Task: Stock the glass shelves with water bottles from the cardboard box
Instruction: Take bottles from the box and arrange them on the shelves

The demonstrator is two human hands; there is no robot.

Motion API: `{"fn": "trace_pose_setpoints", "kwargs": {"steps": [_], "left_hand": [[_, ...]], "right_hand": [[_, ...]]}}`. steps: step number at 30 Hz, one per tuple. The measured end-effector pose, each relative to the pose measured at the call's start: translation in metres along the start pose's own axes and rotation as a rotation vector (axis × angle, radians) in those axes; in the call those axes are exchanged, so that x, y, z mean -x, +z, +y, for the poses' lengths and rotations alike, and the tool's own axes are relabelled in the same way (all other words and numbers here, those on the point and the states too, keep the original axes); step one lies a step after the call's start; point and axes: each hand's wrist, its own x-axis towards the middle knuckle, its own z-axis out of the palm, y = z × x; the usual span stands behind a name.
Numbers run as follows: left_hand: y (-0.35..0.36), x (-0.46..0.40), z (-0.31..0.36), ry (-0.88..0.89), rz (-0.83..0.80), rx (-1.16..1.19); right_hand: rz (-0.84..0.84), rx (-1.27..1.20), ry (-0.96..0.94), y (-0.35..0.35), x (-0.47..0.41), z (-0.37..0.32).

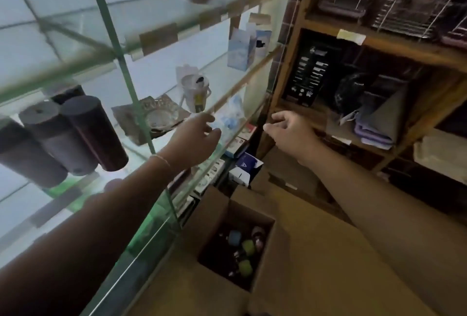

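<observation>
Three dark cylindrical water bottles (83, 133) stand close together on a glass shelf (141, 149) at the left. An open cardboard box (214, 212) sits on the floor below, with several bottles (242, 250) in it showing blue and green caps. My left hand (199, 136) reaches over the front edge of the glass shelf, fingers apart and holding nothing. My right hand (288, 131) hovers in the air to the right of the shelf, fingers loosely curled and empty.
On the same glass shelf lie a glass ashtray (156, 116) on brown card and a white mug (195, 93). Boxed mugs (246, 47) stand further back. A wooden rack (379, 45) with trays and cloths rises at the right. Closed cardboard boxes (316, 252) cover the floor.
</observation>
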Motion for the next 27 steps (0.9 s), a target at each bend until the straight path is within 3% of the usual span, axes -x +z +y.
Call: {"fn": "trace_pose_setpoints", "kwargs": {"steps": [11,27], "left_hand": [[0.098,-0.015,-0.065,-0.121,-0.108,-0.082],[0.350,-0.040,-0.217,-0.346,-0.217,-0.041]], "right_hand": [[-0.107,0.058,0.194,0.070,-0.033,0.130],[-0.429,0.180,0.408,0.192,-0.110,0.415]]}}
